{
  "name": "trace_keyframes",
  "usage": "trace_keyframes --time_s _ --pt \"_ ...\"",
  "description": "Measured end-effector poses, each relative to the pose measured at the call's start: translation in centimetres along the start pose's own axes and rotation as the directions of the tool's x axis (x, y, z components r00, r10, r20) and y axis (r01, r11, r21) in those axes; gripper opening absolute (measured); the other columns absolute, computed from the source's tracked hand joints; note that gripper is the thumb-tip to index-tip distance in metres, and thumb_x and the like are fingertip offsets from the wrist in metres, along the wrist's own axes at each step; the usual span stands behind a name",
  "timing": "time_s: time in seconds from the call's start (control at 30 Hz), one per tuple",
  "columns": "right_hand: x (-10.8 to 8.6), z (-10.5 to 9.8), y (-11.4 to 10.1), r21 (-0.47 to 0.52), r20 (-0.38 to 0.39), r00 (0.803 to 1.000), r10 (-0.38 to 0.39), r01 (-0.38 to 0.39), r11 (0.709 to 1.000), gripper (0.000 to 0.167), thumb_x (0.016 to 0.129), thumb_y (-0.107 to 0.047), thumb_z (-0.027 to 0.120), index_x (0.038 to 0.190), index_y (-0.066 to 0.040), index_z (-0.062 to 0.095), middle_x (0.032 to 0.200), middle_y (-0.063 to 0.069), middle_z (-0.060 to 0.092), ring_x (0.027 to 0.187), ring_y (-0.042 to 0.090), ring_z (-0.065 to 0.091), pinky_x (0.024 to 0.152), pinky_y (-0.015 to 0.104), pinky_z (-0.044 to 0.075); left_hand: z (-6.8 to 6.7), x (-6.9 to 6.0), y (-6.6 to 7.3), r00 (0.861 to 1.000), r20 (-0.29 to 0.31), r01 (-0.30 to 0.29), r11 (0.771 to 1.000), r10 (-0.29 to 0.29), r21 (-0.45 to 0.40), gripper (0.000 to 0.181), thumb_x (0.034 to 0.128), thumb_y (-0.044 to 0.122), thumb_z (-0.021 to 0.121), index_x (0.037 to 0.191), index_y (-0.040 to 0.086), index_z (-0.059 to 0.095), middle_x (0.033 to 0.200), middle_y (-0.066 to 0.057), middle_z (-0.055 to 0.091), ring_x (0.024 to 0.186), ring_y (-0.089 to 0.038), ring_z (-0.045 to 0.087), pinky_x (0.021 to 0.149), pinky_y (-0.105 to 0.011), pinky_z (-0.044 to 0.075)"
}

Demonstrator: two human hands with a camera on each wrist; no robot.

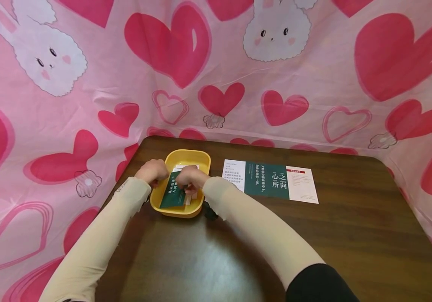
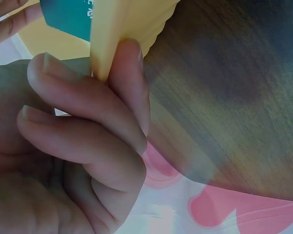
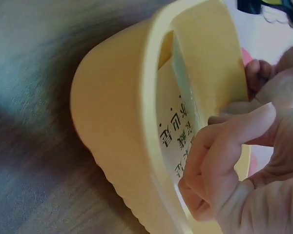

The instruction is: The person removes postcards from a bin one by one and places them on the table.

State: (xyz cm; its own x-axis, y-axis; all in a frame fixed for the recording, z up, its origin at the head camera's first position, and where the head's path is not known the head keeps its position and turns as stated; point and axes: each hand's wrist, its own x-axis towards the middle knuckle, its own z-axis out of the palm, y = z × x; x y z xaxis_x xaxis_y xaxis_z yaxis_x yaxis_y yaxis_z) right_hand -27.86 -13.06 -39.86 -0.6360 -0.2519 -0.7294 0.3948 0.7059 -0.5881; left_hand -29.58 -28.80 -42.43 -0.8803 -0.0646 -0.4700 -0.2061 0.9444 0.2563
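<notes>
A yellow plastic basin (image 1: 159, 204) stands on the table's left side. My left hand (image 1: 153, 171) grips its left rim; in the left wrist view, the fingers (image 2: 83, 97) bend round the yellow wall. Inside the basin a dark green card (image 1: 171, 193) with white characters leans at a slant, with paler cards around it. My right hand (image 1: 192, 178) is inside the basin at the green card, its fingers curled on the card's edge; the fingertips are partly hidden. The right wrist view shows a white card (image 3: 172, 109) with black characters beside these fingers (image 3: 210, 161).
Right of the basin, a white card (image 1: 232, 173), a green card (image 1: 265, 180) and another white card (image 1: 302, 184) with a red strip lie in a row on the dark wooden table (image 1: 333, 243). A pink cloth (image 1: 223, 63) with hearts and rabbits hangs behind and at both sides.
</notes>
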Motion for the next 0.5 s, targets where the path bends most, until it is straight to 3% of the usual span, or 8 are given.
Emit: trace_keyframes --time_s 0.13,0.3,0.5 --pt "0.2 0.4 0.4 -0.068 0.005 0.999 -0.051 0.051 0.996 0.063 0.1 -0.001 0.062 0.148 0.005 0.022 0.117 0.019 0.045 0.052 0.018 0.051 0.051 0.025 0.052 -0.1 0.0 0.0 1.0 -0.006 -0.008 1.0 0.008 0.009 0.02 0.0846 0.007 0.061 0.098 -0.006 0.066 0.076 -0.015 0.059 0.05 -0.021 0.058 0.05 -0.029 0.053" --pt "0.7 1.1 1.0 -0.125 -0.091 0.986 -0.142 0.13 0.984 0.065 0.098 -0.005 0.064 0.147 0.007 0.024 0.109 0.018 0.05 0.051 0.017 0.049 0.048 0.025 0.049 -0.2 0.0 0.0 1.0 -0.001 -0.013 1.0 0.013 -0.003 0.021 0.0863 0.008 0.061 0.1 -0.007 0.065 0.076 -0.015 0.058 0.05 -0.021 0.056 0.05 -0.029 0.053" --pt "1.1 1.6 1.3 -0.23 -0.195 0.96 -0.199 0.152 0.961 0.065 0.1 -0.016 0.067 0.148 0.005 0.028 0.096 0.016 0.059 0.049 0.016 0.049 0.048 0.025 0.05 -0.2 0.0 0.1 1.0 0.015 -0.005 1.0 0.006 -0.015 0.023 0.0876 0.008 0.062 0.104 -0.008 0.063 0.076 -0.015 0.057 0.05 -0.021 0.055 0.05 -0.029 0.052"
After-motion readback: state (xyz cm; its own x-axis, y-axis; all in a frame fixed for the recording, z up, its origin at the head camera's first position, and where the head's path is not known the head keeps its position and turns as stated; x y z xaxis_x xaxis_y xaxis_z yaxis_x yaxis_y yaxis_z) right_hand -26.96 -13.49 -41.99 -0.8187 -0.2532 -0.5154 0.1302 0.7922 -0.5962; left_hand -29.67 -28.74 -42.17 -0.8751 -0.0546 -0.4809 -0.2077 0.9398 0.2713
